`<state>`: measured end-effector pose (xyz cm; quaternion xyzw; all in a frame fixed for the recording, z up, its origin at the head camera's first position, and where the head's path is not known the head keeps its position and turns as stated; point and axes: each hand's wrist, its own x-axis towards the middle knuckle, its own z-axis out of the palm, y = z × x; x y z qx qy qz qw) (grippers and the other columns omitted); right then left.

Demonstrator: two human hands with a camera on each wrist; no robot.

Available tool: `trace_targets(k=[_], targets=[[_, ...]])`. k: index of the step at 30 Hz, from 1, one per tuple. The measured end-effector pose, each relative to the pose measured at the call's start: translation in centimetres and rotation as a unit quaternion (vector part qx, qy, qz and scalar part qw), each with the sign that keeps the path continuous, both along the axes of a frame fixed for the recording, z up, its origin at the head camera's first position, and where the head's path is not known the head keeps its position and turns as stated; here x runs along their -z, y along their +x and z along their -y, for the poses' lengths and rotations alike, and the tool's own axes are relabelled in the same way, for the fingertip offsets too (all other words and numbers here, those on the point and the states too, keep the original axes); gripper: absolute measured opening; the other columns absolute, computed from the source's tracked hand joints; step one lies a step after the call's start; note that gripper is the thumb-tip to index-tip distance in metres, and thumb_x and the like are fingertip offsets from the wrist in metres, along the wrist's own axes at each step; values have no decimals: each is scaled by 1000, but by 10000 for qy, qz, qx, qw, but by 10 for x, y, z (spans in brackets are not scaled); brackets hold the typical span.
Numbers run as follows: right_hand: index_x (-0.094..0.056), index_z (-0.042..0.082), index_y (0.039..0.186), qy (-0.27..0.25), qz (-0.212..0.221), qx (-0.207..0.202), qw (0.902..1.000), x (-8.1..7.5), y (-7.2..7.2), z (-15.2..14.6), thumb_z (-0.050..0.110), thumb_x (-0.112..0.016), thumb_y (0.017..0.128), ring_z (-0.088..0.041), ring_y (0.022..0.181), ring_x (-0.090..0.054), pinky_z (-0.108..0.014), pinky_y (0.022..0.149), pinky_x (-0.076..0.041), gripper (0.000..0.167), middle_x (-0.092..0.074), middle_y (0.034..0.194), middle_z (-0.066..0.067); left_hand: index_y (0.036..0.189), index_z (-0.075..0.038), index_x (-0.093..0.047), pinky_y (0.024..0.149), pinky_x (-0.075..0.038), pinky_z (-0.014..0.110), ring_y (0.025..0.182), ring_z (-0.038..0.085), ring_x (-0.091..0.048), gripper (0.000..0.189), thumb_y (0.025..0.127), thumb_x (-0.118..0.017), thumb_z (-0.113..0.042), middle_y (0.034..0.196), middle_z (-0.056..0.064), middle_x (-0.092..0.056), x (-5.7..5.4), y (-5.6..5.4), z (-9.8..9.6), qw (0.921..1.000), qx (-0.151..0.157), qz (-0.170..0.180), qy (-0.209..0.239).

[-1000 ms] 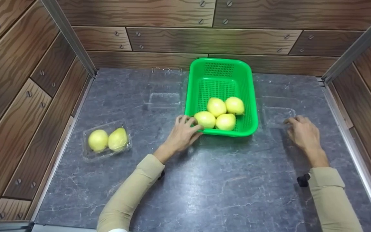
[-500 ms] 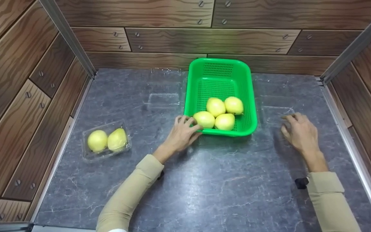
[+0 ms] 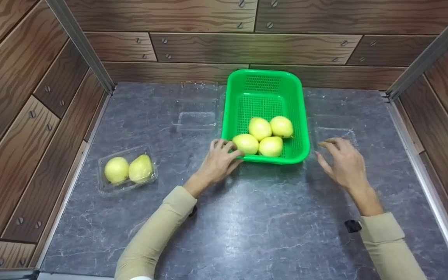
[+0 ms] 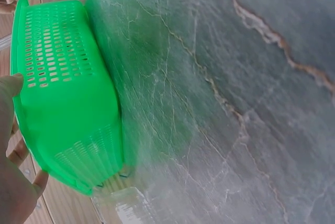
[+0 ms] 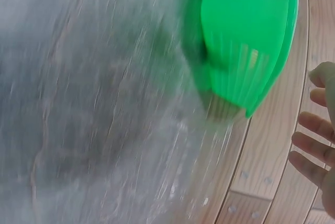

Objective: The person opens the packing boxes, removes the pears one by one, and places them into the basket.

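Observation:
A green plastic basket stands at the back middle, with several yellow-green pears gathered toward its near end. My left hand grips the basket's near left corner. In the left wrist view, the thumb lies at the green rim and the fingers curl over it. To the right of the basket, my right hand is above the table, apart from the basket. Its fingers are spread and slightly bent in the right wrist view, holding nothing.
A clear plastic box holding two pears sits at the left. Other clear open boxes lie left of the basket, and one more clear box lies to its right. Wood-patterned walls border the grey table.
My right hand has moved left, away from the right clear box and closer to the basket, its fingers opening wider. The left hand stays at the basket's corner.

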<state>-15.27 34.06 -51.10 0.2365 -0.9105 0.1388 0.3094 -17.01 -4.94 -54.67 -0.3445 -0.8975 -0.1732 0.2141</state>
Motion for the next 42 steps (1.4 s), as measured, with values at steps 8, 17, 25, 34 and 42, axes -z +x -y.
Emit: trace_targets(k=[8, 17, 25, 34, 42], targets=[[-76, 5, 110, 204, 25, -422, 9989, 12, 7, 28, 27, -85, 84, -39, 95, -70, -50, 75, -64, 34, -73, 108, -18, 112, -25, -74, 105, -51, 56, 113, 29, -63, 15, 101, -71, -34, 113, 5, -70, 0, 0, -1, 10000, -11, 28, -57], [-77, 8, 106, 326, -63, -701, 9970, 23, 9, 48, 31, -85, 82, -37, 95, -69, -48, 73, -63, 34, -72, 107, -17, 120, -20, -69, 106, -51, 54, 119, 31, -59, 24, 103, -68, -37, 124, 8, -66, 0, 3, 4, 9999, -73, 128, -39], [-78, 10, 106, 518, -152, -761, 9956, 24, 9, 54, 30, -83, 86, -35, 95, -70, -46, 76, -63, 29, -73, 107, -14, 127, -16, -66, 106, -51, 52, 121, 31, -59, 38, 98, -73, -39, 126, 8, -67, 0, 9, 31, 9994, -276, -211, -49], [-79, 11, 105, 616, -273, -728, 9951, 26, 9, 57, 24, -87, 85, -34, 94, -71, -45, 74, -64, 25, -73, 104, -12, 131, -13, -65, 111, -46, 57, 127, 33, -57, 50, 92, -81, -39, 130, 11, -65, 2, 24, 87, 9973, -737, 19, 34], [-80, 10, 102, 605, -298, -717, 9951, 27, 9, 56, 23, -86, 86, -32, 91, -70, -43, 74, -64, 21, -73, 101, -12, 138, -17, -64, 112, -44, 64, 130, 40, -57, 59, 89, -83, -43, 135, 13, -66, 0, 42, 128, 9940, -1089, 76, -92]])
